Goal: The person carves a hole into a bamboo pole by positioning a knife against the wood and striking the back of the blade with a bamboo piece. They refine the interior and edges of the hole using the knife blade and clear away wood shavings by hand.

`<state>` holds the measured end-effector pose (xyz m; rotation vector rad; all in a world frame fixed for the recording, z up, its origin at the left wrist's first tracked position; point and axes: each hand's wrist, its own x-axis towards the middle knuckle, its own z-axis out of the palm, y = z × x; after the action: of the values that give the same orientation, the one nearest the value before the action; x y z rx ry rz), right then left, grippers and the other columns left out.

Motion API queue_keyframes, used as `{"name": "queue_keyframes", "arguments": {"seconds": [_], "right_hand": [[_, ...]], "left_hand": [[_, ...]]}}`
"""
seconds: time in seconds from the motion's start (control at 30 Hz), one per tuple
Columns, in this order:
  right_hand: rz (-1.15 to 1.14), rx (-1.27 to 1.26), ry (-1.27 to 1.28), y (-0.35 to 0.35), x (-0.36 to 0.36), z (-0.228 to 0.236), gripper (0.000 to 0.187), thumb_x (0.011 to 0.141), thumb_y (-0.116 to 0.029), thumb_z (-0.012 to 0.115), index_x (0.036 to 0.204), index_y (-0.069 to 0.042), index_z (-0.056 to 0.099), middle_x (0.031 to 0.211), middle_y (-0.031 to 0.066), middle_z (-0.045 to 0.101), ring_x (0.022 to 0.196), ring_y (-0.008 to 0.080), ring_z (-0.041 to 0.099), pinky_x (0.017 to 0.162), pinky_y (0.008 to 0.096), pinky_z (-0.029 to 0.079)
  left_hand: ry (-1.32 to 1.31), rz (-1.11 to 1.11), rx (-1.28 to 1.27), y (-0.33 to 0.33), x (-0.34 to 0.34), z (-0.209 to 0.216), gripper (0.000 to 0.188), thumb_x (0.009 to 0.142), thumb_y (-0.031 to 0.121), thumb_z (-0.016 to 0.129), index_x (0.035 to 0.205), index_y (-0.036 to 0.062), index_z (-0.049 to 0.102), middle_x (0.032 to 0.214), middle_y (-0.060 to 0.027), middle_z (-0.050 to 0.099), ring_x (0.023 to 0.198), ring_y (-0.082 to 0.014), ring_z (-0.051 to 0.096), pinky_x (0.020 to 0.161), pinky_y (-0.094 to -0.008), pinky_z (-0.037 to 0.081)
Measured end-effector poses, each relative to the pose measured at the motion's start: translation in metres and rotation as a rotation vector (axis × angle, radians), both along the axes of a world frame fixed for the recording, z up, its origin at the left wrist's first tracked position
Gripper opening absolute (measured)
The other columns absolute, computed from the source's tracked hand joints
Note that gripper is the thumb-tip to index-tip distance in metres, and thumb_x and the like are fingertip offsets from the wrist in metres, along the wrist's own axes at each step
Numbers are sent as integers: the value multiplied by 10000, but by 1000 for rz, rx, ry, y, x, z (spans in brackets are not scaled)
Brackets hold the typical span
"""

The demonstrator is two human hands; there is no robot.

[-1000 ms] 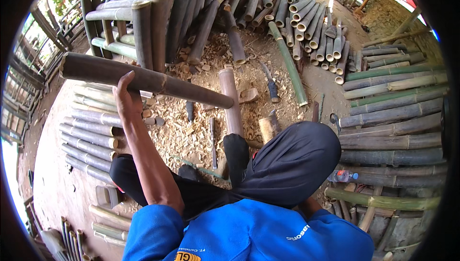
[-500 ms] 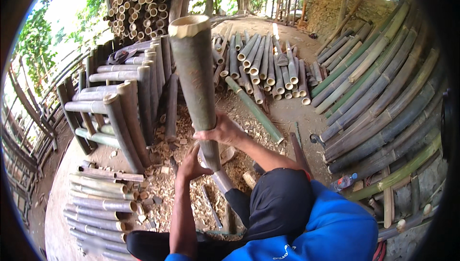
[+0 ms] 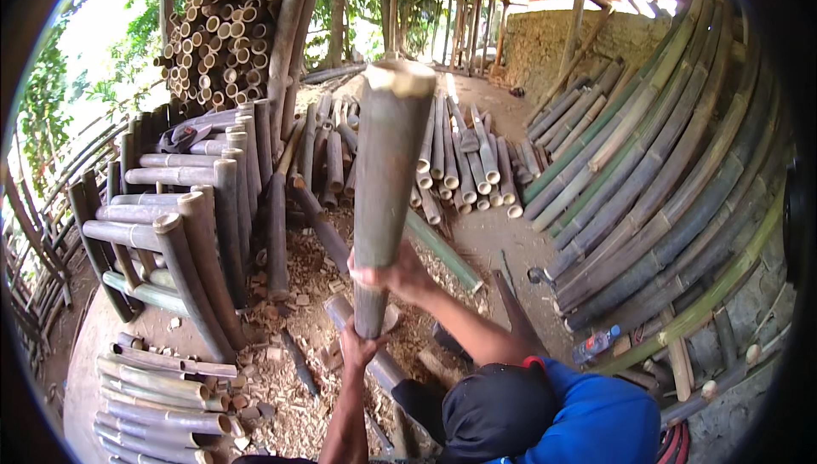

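I hold a thick greyish bamboo section [image 3: 387,183] upright in front of me, its hollow cut end pointing up and away. My left hand [image 3: 359,349] grips it at the very bottom. My right hand [image 3: 400,277] wraps around it slightly higher. Under the pole, on the chip-strewn ground, lies a short pale bamboo piece [image 3: 362,340]. My bent knee in black trousers [image 3: 494,413] and blue sleeve [image 3: 587,421] are at the lower right.
A rack of cut bamboo pieces [image 3: 183,209] stands at left, loose short poles [image 3: 153,396] lie at lower left. Long green bamboo culms [image 3: 664,174] lean along the right. More cut sections [image 3: 459,166] lie ahead, a stack of round ends [image 3: 221,38] behind. A plastic bottle [image 3: 596,343] lies right.
The bamboo section went from lying level in my left hand to standing upright in both hands. My view has lifted from the ground toward the yard.
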<state>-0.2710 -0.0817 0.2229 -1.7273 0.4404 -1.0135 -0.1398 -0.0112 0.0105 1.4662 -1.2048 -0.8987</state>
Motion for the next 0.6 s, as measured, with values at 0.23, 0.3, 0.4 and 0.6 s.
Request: {"name": "queue_keyframes", "arguments": {"seconds": [0.23, 0.3, 0.4, 0.6], "right_hand": [[-78, -132, -157, 78, -19, 12, 387, 768, -249, 799, 1037, -38, 616, 988, 85, 660, 922, 215, 656, 808, 386, 558], [-92, -73, -126, 49, -19, 6, 405, 786, -292, 790, 1043, -37, 610, 990, 96, 666, 906, 212, 663, 798, 395, 577], [-86, 9, -53, 10, -7, 5, 438, 830, -390, 754, 1059, -47, 606, 972, 91, 667, 898, 207, 666, 807, 411, 589], [-103, 41, -382, 71, -39, -10, 565, 762, -281, 809, 1205, -55, 541, 1019, 110, 643, 1016, 198, 629, 877, 386, 519]], "left_hand": [[-142, -14, -155, 18, 3, 5, 662, 543, 185, 916, 1121, 33, 631, 960, -144, 726, 943, -273, 706, 844, -416, 566], [-43, -11, -127, 8, -1, 3, 655, 544, 179, 899, 1123, 29, 630, 982, -162, 729, 915, -289, 713, 815, -405, 571], [-88, -22, -9, 0, 7, 7, 637, 541, 197, 895, 1108, 44, 646, 1010, -167, 738, 915, -288, 719, 813, -412, 580], [-228, -70, -231, 23, 5, 28, 638, 549, 212, 887, 1119, 46, 653, 963, -218, 706, 924, -423, 681, 810, -474, 542]]}}
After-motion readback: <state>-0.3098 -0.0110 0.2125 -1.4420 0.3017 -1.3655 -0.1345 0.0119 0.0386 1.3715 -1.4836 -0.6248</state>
